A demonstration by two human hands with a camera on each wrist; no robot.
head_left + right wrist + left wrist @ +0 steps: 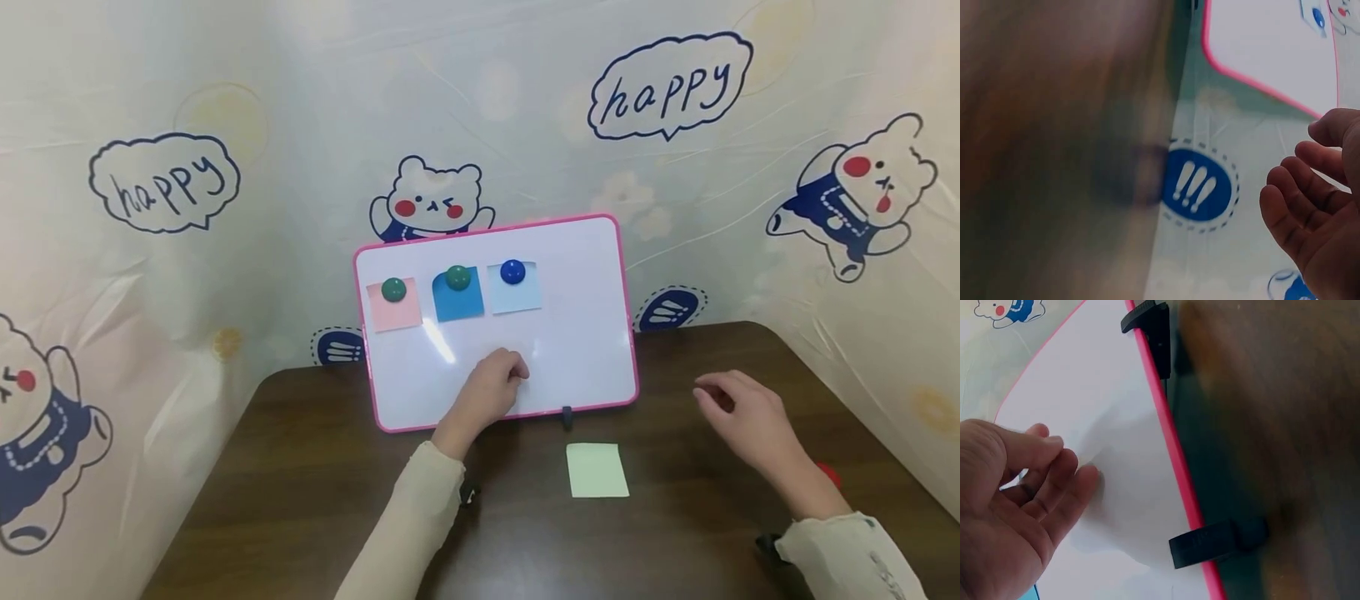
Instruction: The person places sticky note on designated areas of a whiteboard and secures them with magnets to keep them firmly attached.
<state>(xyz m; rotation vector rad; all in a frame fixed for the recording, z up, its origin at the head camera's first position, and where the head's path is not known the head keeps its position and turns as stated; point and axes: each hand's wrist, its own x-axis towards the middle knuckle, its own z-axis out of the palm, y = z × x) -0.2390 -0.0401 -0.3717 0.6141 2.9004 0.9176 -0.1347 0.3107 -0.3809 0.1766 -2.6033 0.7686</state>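
A white board (577, 333) with a pink frame stands on the table. Across its upper part are a pink sticky note (393, 317) under a green magnet (393, 290), a blue note (459, 307) under another green magnet (458, 277), and a light-blue note (517, 298) under a blue magnet (513, 272). My left hand (489, 390) hovers before the board's lower middle, fingers loosely bent and holding nothing in the left wrist view. Right of the board, my right hand (750, 421) is above the table, empty, its fingers relaxed. A pale green note (596, 471) lies in front of the board.
Black clips (1204, 544) of a stand grip the board's lower edge. A red object (828, 475) on the brown table (675, 533) is partly hidden by the right wrist. Behind hangs a printed curtain (525, 100) with bears and lettering.
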